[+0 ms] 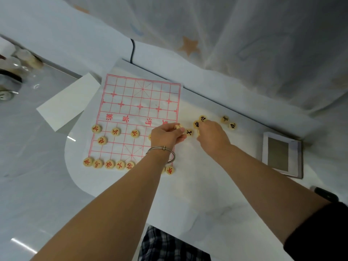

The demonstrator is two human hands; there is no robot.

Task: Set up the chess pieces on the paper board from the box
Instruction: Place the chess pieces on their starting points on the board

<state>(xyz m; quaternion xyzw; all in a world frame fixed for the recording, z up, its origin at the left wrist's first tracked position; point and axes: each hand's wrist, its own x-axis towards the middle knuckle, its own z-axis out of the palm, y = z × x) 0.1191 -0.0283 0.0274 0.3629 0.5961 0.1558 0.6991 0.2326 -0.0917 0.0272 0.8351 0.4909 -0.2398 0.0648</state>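
— How do the pieces look, and where are they?
— Pale round discs. The red-lettered pieces point(116, 131) sit on the near half of your paper board point(139, 110): a row along its near edge, more a few lines up. The black-lettered pieces point(225, 119) lie loose on the table point(207, 185), just off the board's right edge.
— My hands?
— Your left hand point(166, 134) pinches one disc point(177, 126) at the board's right edge. Your right hand point(212, 136) curls down over the loose ones; I cannot tell whether it grips any.
— Room to move?
— The board's far half is open grid, with the curtain point(244, 44) close behind it.
— The box?
— The box point(282, 155) lies well to your right, grey inside facing up. A white sheet point(69, 102) lies beside the board's left edge.
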